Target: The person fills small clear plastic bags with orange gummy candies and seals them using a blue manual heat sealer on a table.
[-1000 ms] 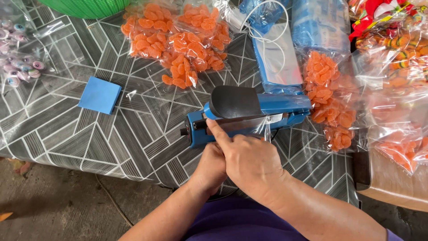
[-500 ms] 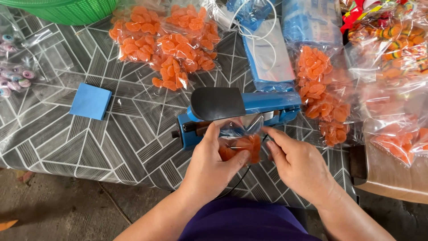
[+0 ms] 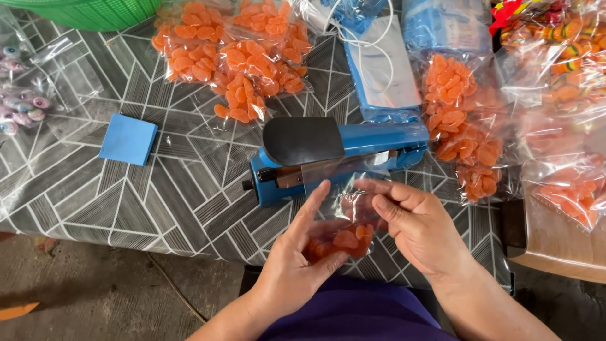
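Though earlier pressing the sealer (image 3: 334, 155), now both hands' fingers (image 3: 385, 208) apparently around 1 candy bag (image 3: 341, 224), lifted clear.

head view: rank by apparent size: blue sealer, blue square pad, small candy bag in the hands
1. Sealer, clearly the largest.
2. Candy bag, held between the left hand and right hand; it is nearer the camera, so its lead is unsure.
3. Blue pad, looks close to the bag.

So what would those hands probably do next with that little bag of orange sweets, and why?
Probably slide the bag's open top under the sealer's arm. The left hand and right hand hold the small clear bag just in front of the blue sealer, with orange sweets settled at the bottom.
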